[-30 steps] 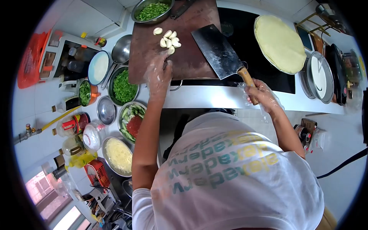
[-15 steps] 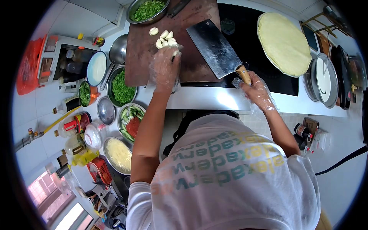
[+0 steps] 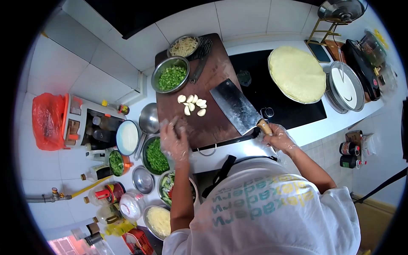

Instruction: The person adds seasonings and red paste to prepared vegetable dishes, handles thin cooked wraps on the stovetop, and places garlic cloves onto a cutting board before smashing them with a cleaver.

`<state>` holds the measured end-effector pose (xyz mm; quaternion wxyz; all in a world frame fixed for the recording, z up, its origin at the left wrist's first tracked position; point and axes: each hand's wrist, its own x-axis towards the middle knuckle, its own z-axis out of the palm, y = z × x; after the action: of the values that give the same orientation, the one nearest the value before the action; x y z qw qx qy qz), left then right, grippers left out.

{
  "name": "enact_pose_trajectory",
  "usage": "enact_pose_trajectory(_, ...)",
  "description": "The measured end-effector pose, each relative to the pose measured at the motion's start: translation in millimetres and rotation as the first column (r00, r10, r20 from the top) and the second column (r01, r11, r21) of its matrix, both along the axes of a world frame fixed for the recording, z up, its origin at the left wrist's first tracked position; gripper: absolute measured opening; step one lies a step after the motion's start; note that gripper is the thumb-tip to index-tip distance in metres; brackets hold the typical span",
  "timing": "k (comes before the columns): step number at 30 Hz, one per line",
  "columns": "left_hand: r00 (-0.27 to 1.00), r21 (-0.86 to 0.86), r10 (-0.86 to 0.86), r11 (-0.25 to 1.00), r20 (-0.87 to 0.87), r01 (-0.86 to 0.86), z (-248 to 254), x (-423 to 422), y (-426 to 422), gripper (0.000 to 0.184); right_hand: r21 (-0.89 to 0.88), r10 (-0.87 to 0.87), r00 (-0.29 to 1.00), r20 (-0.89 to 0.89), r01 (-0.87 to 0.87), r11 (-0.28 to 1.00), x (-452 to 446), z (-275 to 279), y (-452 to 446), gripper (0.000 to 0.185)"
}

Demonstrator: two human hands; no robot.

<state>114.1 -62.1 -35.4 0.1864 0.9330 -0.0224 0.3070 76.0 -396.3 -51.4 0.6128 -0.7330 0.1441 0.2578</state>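
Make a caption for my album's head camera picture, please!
Garlic on the board, cleaver in the right hand, left hand nearby.

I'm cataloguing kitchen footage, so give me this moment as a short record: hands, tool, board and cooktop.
left hand: plastic-gloved, loosely open near the garlic cloves; nothing seen in it
right hand: plastic-gloved, closed on the wooden handle
tool: cleaver, blade lying partly over the board
board: brown, bearing the cloves and a metal bowl of chopped greens
cooktop: black, with a pale round sheet over it
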Motion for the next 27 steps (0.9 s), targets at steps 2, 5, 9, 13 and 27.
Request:
enact_pose_trajectory(2,0.994,-0.102,0.094,0.99,-0.062,-0.1,-9,-14,25,0.04,0.105,-0.031,0.999,-0.008,0.032,0.994,-1,-16,4,0.041)
enact_pose_trajectory(5,0.975,-0.375,0.125,0.908,-0.184,-0.187,-34,-17,41,0.04,0.244,-0.017,0.999,-0.041,0.026,0.969,3,-13,10,0.043)
enact_pose_trajectory(9,0.937,-0.539,0.076,0.801,-0.34,-0.26,-32,-14,50,0.053,0.27,-0.052,0.998,-0.029,0.058,0.961,10,2,26,0.042)
enact_pose_trajectory(13,0.864,-0.729,-0.035,0.554,-0.502,-0.402,-51,-7,70,0.055,0.108,-0.01,1.0,0.019,0.008,0.994,19,-2,36,0.04)
enact_pose_trajectory(27,0.915,-0.853,0.042,0.347,-0.402,-0.39,-50,-29,50,0.035,0.081,-0.019,0.995,0.097,0.011,0.997,27,-17,33,0.022)
